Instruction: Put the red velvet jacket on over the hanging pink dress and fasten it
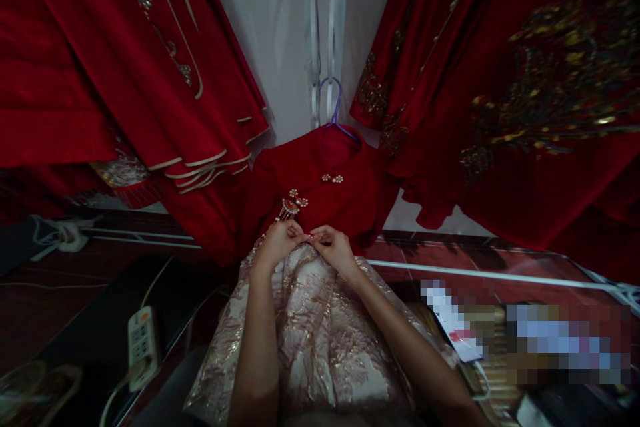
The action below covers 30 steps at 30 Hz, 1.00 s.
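A dress with a red top [320, 167] and a pale, gold-patterned brocade skirt [320, 320] hangs in front of me from a purple hanger [336, 103]. Beaded ornaments [291, 205] sit on the chest, and a smaller beaded fastening [333, 179] is near the collar. At the waist, where red cloth meets brocade, my left hand [281, 243] is closed in a pinch. My right hand [334, 247] pinches right beside it, their fingertips almost meeting. Whatever lies between the fingertips is tiny and mostly hidden.
Red garments with trim [165, 80] hang at left, and others with gold beading [550, 80] at right. A white power strip [143, 347] lies on a dark surface, lower left. A white rack bar [450, 269] crosses low at right, above a slatted wooden surface [495, 373].
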Motion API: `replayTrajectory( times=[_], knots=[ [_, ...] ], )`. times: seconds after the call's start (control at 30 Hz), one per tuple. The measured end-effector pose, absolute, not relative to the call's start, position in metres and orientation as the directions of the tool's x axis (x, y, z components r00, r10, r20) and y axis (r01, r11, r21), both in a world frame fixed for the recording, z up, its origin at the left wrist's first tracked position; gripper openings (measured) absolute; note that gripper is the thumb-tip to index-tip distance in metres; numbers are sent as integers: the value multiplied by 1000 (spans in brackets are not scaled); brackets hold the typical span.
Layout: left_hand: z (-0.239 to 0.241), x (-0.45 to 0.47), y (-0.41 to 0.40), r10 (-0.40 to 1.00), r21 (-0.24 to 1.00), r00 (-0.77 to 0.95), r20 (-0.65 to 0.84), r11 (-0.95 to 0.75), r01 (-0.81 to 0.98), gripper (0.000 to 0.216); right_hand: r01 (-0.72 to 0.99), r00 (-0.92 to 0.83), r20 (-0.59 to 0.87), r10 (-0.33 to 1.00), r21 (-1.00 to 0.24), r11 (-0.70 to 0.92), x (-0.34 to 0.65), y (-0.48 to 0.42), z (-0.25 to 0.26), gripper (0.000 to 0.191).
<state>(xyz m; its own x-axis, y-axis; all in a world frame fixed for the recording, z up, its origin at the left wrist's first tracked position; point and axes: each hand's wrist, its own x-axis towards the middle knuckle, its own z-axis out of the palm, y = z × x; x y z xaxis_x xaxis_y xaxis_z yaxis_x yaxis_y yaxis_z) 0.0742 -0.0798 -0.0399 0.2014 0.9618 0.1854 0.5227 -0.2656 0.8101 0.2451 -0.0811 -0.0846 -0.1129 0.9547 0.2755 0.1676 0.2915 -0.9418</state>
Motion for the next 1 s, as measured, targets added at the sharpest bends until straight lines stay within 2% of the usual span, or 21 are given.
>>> replayTrajectory(
  times=[0.13,0.2,0.27,0.4,0.57,0.8,1.0],
  knots=[
    [-44,71,-80,963,836,210,170,-253,487,26,158,-168,252,953,-948,278,251,-79,-84,20],
    [-45,71,-79,961,834,226,158,-252,490,18,139,-182,237,954,-955,264,252,-78,-83,20],
    [-45,71,-78,960,827,232,156,-255,501,14,124,-177,227,958,-960,250,252,-79,-82,20],
    [-44,71,-78,963,815,181,200,-266,514,20,126,-165,228,960,-960,250,250,-79,-82,21],
    [-45,69,-78,960,808,219,174,-267,526,17,139,-158,234,959,-957,256,247,-79,-87,21],
    [-42,73,-80,955,802,196,221,-293,521,20,125,-162,255,953,-953,277,248,-77,-89,28],
    [-42,72,-78,949,761,208,237,-315,567,16,51,-164,179,970,-980,190,244,-78,-94,34]
  ],
)
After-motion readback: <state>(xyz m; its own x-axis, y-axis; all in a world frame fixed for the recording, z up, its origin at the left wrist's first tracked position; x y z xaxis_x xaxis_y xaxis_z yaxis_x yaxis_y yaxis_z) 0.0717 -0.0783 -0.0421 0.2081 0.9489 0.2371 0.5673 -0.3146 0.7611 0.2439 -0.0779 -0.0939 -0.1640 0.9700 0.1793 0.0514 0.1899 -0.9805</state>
